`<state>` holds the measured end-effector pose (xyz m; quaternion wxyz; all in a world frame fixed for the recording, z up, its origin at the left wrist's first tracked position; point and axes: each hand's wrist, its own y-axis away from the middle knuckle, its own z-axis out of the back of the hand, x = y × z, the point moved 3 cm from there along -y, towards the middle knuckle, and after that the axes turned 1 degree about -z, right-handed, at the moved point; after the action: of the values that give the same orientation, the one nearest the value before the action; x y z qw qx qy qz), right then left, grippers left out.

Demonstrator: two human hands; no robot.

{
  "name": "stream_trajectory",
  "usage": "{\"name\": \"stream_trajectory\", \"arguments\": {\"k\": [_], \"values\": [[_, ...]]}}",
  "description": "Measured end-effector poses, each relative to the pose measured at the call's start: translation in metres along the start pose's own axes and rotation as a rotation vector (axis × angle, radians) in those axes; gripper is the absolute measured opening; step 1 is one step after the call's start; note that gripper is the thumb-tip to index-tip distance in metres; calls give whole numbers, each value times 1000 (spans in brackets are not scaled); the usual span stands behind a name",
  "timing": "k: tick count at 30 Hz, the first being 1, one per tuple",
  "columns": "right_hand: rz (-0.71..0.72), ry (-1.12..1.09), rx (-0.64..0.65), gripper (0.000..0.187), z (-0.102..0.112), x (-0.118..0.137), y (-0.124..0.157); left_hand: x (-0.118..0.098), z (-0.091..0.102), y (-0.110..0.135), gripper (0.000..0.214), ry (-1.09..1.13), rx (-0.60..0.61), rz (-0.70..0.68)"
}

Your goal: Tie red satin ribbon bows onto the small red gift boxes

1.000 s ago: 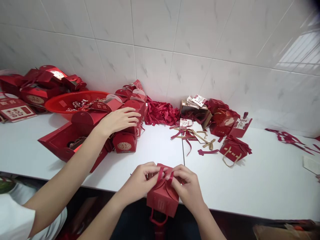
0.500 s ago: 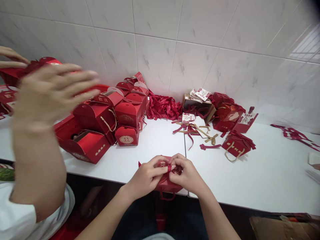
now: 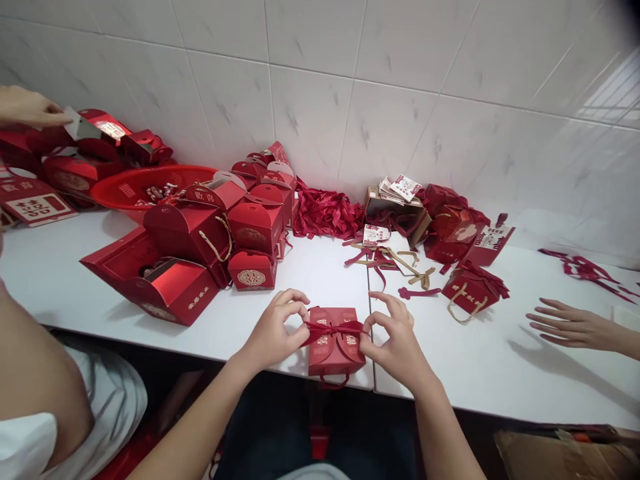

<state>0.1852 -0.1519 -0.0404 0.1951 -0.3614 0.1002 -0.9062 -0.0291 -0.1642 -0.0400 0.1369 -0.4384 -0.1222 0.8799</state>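
Before me at the table's front edge sits a small red gift box with pale printed characters and a red cord handle on its near side. A dark red ribbon crosses its top, knotted in the middle. My left hand pinches the ribbon's left end between thumb and forefinger. On the other side, my right hand pinches the right end, its other fingers raised. The ribbon is stretched taut between both hands.
Red boxes and a red plastic basket stand left. A heap of red ribbons lies by the wall. Tags and bows and a finished-looking box are to the right. Other people's hands reach in from both sides.
My hands have drawn apart from the box's middle, pulling the ribbon tight into a knot. The person's arm at left has swung back, and another person's hand has entered at right.
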Motion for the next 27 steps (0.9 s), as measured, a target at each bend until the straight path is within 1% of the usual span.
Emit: {"name": "stream_trajectory", "arguments": {"k": [4,6,9,12,15,17,19,20,22,23,24,26,27], "values": [[22,64,-95,7,-4,-1,2,0,-8,-6,12,196,187,9],[24,83,-134,7,-6,-1,2,1,-11,-8,16,176,227,3],[1,109,-170,11,-5,-5,4,9,-9,-8,20,-7,186,-15],[-14,95,-169,18,-1,-8,8,15,-4,-5,21,-208,141,-40],[-8,65,-151,23,1,-6,11,15,2,-2,22,-378,91,-85],[-4,57,-145,25,2,-4,12,14,4,-1,21,-448,46,-116],[8,32,-142,25,4,-6,13,14,5,0,20,-445,13,-125],[15,-6,-122,25,4,-9,13,15,3,2,20,-405,8,-121],[23,-162,-31,27,2,-16,14,21,-3,5,20,-247,30,-101],[24,-270,43,34,0,-20,15,24,-7,7,19,-145,42,-85],[27,-376,124,47,-3,-22,16,28,-12,10,18,-42,48,-62],[29,-530,252,87,-11,-25,19,34,-23,15,18,138,42,-5],[27,-577,287,103,-16,-25,21,36,-29,18,17,212,34,23]]}}
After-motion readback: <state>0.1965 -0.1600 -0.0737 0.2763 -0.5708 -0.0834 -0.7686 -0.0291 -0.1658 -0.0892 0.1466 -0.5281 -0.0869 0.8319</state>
